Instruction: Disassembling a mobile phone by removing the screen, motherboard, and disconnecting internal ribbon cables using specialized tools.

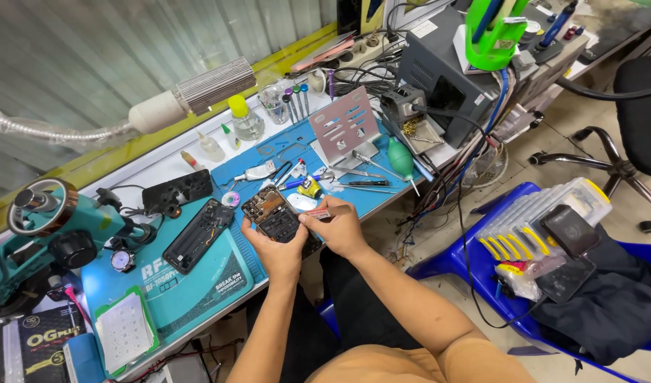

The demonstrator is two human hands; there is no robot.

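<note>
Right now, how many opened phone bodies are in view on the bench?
2. One opened phone is held in the left hand, with the right hand beside it. The other, a dark phone frame, lies on the blue mat to its left. Clutter may hide others.

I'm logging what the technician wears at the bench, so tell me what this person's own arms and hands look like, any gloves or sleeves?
Both hands are bare: no gloves on the left hand or the right hand, and no rings, watch or wrist strap that I can make out. The forearms are uncovered up past the elbows, so no sleeves show. An orange-tan garment shows at the bottom edge of the view.
</note>
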